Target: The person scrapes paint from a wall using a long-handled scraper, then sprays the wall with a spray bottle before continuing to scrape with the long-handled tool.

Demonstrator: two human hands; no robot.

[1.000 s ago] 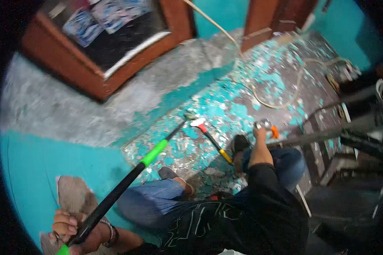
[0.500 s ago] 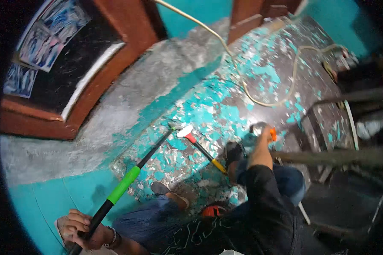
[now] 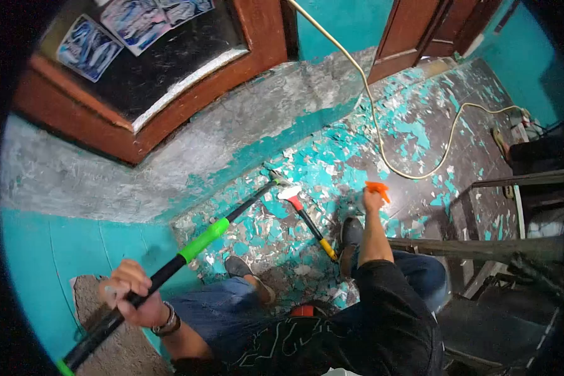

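Note:
My left hand [image 3: 133,293] is closed around a long black and green pole [image 3: 191,250], which slants up and forward to the floor. Its far end meets the paint chips near the base of the wall. My right hand [image 3: 372,200], stretched out in front of me, grips a spray bottle with an orange trigger head [image 3: 377,189]; the bottle's body is mostly hidden. Between my feet and the pole's end lies a long-handled scraper [image 3: 308,220] with a white head, red neck and black and yellow handle.
Turquoise and white paint flakes [image 3: 332,169] litter the dark floor. A pale cable [image 3: 382,135] curves across it. The left wall [image 3: 250,119] is scraped to grey below a brown window frame [image 3: 131,147]. A wooden beam [image 3: 482,247] stands at right, and a person's foot [image 3: 501,144] shows beyond.
My view has turned and shifted. My left hand has come up and inward with the pole, and my right hand has moved slightly left with the spray bottle. The scraper still lies on the floor.

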